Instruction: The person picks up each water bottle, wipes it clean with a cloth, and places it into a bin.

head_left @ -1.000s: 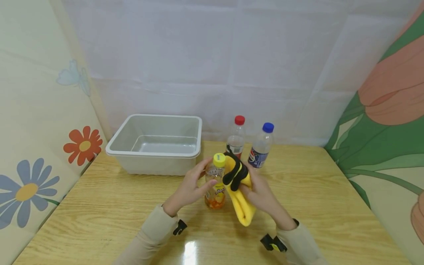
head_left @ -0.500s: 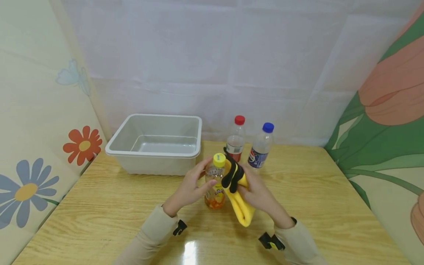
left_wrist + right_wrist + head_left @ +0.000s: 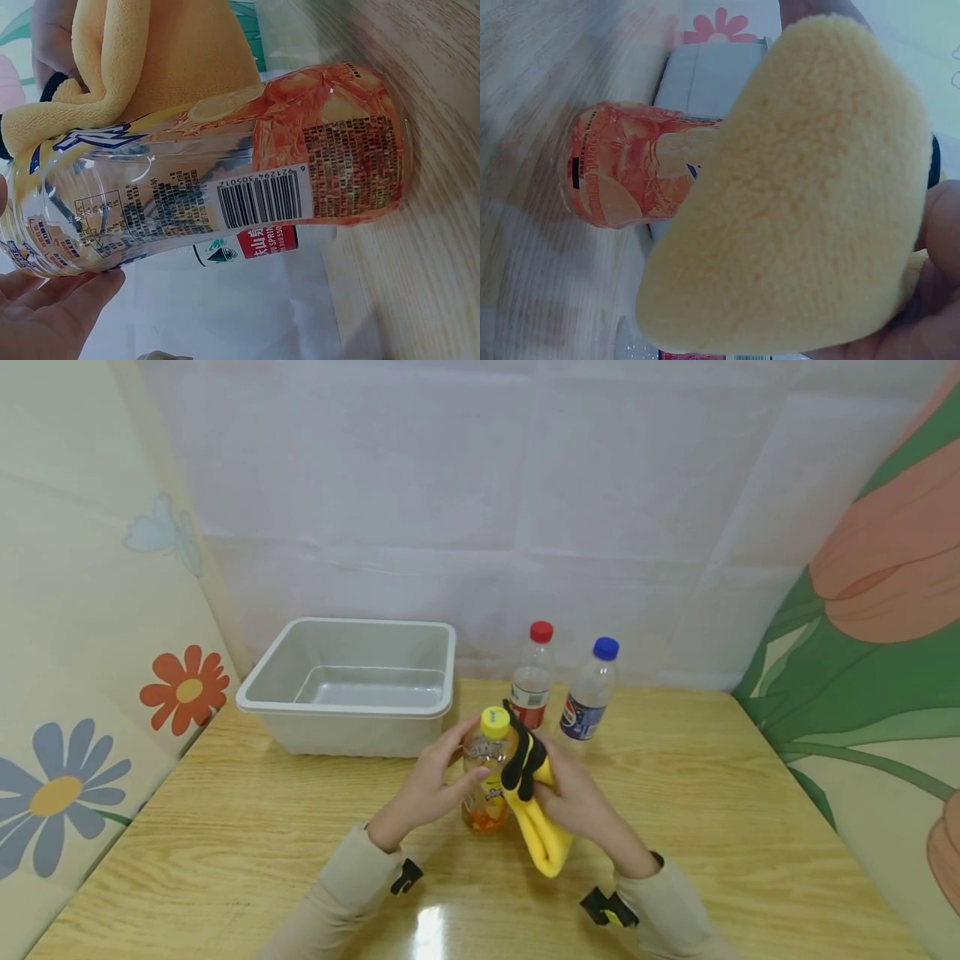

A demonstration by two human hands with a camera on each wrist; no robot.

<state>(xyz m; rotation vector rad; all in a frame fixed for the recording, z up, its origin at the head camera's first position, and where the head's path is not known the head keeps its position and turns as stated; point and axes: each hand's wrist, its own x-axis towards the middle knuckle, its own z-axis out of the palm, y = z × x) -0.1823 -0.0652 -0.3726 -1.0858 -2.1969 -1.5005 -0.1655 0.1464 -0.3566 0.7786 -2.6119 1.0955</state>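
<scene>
- My left hand (image 3: 431, 785) has its fingers curled round the upper part of the juice bottle (image 3: 486, 772), thumb side toward me; I judge this steadies it upright on the table (image 3: 225, 827).
- The bottle stands between my two hands. It has a yellow cap, a clear upper body and an orange label low down. The left wrist view shows its base (image 3: 375, 142) set on the wood.
- My right hand (image 3: 581, 802) grips a folded yellow cloth (image 3: 542, 831), pressed against the bottle's right side. A black trim or loop on the cloth lies just by the cap. Held this way, the cloth seems to be for wiping the bottle's wall.
- In the right wrist view the cloth (image 3: 810, 210) fills most of the frame, with the bottle's label end (image 3: 622, 165) behind it.
- Beyond my right hand, near the wall, two more bottles stand upright: a red-capped one (image 3: 532, 681) and a blue-capped one (image 3: 592, 693) just beside it.
- Beyond my left hand sits a grey plastic tub (image 3: 262, 689), open side up, with nothing visible in it.
</scene>
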